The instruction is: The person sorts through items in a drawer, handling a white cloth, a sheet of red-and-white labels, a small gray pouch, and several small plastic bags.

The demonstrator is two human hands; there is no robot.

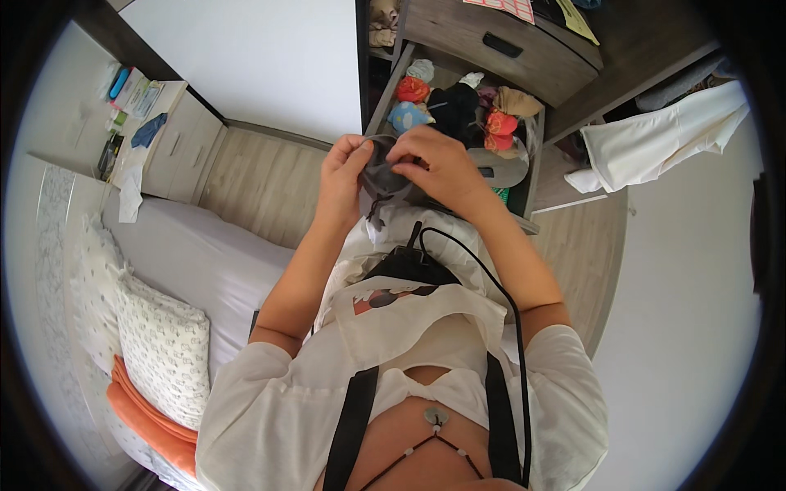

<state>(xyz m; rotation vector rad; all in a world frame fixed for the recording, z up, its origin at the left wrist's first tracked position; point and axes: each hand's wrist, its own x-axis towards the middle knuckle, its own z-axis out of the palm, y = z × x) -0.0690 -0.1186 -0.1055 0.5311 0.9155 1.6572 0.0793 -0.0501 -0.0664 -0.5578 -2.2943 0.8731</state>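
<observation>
A grey cloth pouch [381, 182] hangs between the person's two hands, in front of the body, with dark cord ends dangling from its lower part. The left hand [344, 164] is nearly closed, thumb and fingers pinching the pouch's left edge. The right hand [438, 162] is curled over the other edge, thumb and forefinger a little apart; I can't tell from here whether it grips the cloth or only touches it.

Just beyond the hands stands a pulled-out drawer [535, 176], holding red bundles [500, 124], a blue bundle [407, 117] and some black cloth [455, 106]. Well off to the right of the hands hangs a white garment [655, 151]. Over to their left I see a bed [201, 241] under a grey sheet, and past it, farther from the person, a bedside cabinet [187, 151].
</observation>
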